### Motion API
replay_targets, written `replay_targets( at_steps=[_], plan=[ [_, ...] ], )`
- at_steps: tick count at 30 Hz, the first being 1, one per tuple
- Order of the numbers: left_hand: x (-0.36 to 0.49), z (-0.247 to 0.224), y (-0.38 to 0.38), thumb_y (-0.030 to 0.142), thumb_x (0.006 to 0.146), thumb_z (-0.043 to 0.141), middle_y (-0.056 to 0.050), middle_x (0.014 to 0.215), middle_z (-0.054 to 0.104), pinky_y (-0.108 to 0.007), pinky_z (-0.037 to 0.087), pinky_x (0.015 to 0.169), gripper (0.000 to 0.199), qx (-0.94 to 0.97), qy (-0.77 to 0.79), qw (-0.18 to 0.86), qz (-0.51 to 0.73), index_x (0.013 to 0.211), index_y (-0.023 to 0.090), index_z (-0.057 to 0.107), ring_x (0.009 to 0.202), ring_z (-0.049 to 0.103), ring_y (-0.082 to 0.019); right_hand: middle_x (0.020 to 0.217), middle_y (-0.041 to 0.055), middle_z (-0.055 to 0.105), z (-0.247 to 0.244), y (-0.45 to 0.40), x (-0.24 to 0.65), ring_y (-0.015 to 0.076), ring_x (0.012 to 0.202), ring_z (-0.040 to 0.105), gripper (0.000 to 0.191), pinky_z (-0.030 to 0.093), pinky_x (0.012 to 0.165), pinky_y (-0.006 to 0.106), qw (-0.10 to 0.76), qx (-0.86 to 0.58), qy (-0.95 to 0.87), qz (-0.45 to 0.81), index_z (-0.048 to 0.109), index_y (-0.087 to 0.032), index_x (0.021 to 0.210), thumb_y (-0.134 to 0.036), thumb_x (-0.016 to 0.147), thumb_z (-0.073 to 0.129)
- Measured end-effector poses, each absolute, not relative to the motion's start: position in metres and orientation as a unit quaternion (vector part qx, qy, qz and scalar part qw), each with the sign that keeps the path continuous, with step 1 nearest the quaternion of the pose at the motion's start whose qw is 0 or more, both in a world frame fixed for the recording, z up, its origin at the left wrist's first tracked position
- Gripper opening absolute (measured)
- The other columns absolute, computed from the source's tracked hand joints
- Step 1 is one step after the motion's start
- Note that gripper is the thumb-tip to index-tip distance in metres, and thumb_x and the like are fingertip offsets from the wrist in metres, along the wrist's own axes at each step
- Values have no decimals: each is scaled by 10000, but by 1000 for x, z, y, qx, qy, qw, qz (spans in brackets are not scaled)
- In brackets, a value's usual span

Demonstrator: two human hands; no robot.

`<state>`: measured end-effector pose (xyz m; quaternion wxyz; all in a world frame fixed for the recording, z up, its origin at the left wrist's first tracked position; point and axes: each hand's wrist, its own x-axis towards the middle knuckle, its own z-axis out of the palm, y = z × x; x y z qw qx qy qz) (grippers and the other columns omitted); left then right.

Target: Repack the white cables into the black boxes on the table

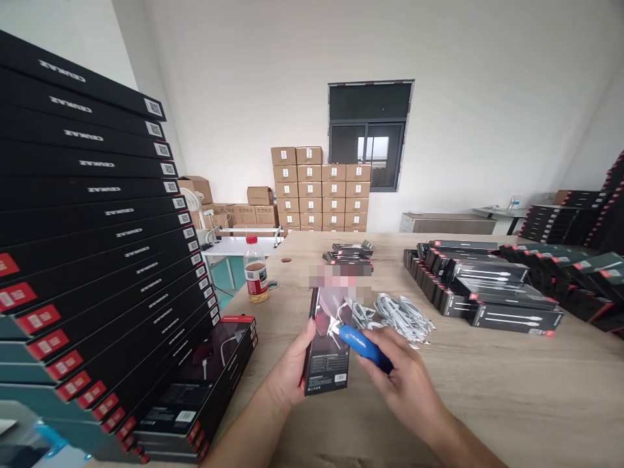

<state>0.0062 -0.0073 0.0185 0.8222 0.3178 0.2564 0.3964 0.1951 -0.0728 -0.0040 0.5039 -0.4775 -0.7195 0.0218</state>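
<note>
Near the middle of the view, my left hand (pixel 294 364) is closed on the left edge of a black printed box (pixel 327 370), which stands tilted above the table. My right hand (pixel 402 370) grips a blue-handled tool (pixel 363 344). The tool's tip lies against or just in front of the box's printed face; its exact shape is hard to make out. The top of the box is blurred by a pixelated patch. Just behind the hands, bundled white cables (pixel 397 312) lie on the wooden table (pixel 487 383).
Tall stacked black boxes (pixel 107 214) rise at the left, with a lower pile (pixel 195 370) beside them. A red-capped bottle (pixel 256 276) stands behind. Small black boxes (pixel 517 316) line the right; a few more (pixel 348 253) lie at the back. Cartons (pixel 309 190) stand against the wall.
</note>
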Motion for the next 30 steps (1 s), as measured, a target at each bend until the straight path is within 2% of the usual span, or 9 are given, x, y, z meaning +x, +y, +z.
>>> replay_targets(
  at_steps=[4, 6, 11, 14, 18, 21, 24, 27, 30],
  plan=[
    [13, 26, -10, 640, 932, 441, -148, 859, 788, -315, 586, 698, 627, 291, 263, 845, 362, 1026, 91, 729, 738, 759, -245, 1011, 76, 669, -4, -72, 196, 225, 909, 661, 240, 552, 797, 330, 517, -485, -706, 11, 644, -238, 1188, -289, 964, 576],
    [14, 29, -9, 688, 902, 446, -147, 826, 784, -316, 579, 656, 668, 293, 262, 851, 348, 1018, 94, 730, 658, 743, -237, 1023, 78, 668, -4, -72, 197, 229, 926, 658, 237, 548, 812, 337, 517, -487, -704, 1, 645, -237, 1185, -278, 959, 585],
    [18, 19, -12, 673, 844, 571, -147, 737, 768, -263, 523, 552, 610, 340, 337, 832, 281, 927, 96, 751, 560, 703, -206, 1046, 80, 661, 6, -81, 197, 240, 959, 648, 264, 536, 835, 351, 531, -470, -704, -44, 626, -257, 1216, -260, 954, 597],
    [25, 10, -14, 678, 844, 564, -146, 709, 760, -247, 501, 534, 611, 355, 344, 838, 230, 869, 99, 757, 567, 700, -199, 1057, 86, 654, 14, -87, 198, 244, 955, 644, 289, 532, 826, 354, 557, -477, -677, -60, 612, -260, 1237, -265, 949, 603],
    [30, 12, -9, 697, 858, 524, -125, 764, 774, -262, 525, 612, 621, 305, 303, 851, 300, 871, 119, 751, 618, 707, -200, 1026, 77, 675, 11, -82, 201, 240, 924, 656, 249, 537, 807, 345, 551, -490, -675, -13, 650, -252, 1181, -306, 942, 606],
    [28, 18, -3, 724, 857, 493, -101, 832, 782, -284, 551, 702, 652, 282, 323, 826, 366, 962, 129, 737, 687, 720, -201, 1030, 73, 698, 3, -71, 206, 237, 930, 664, 253, 533, 813, 336, 552, -514, -655, 45, 671, -240, 1153, -353, 936, 605],
    [25, 19, 0, 681, 901, 457, -76, 888, 782, -293, 552, 773, 606, 294, 303, 803, 420, 1061, 156, 715, 769, 728, -198, 1033, 69, 722, -3, -64, 209, 235, 898, 668, 284, 523, 770, 326, 540, -549, -631, 96, 677, -226, 1136, -400, 924, 605],
    [23, 14, 2, 618, 887, 561, -87, 1031, 768, -331, 536, 885, 527, 326, 242, 789, 461, 1135, 172, 691, 945, 718, -228, 975, 57, 733, -4, -64, 206, 227, 831, 663, 267, 508, 719, 318, 495, -561, -652, 129, 684, -224, 1104, -392, 915, 598],
    [21, 7, 5, 479, 821, 732, -80, 1099, 747, -364, 508, 953, 413, 359, 172, 771, 497, 1103, 179, 694, 1029, 689, -244, 970, 49, 728, 0, -69, 200, 230, 863, 657, 235, 500, 756, 321, 467, -544, -686, 123, 681, -235, 1092, -344, 900, 602]
  ],
)
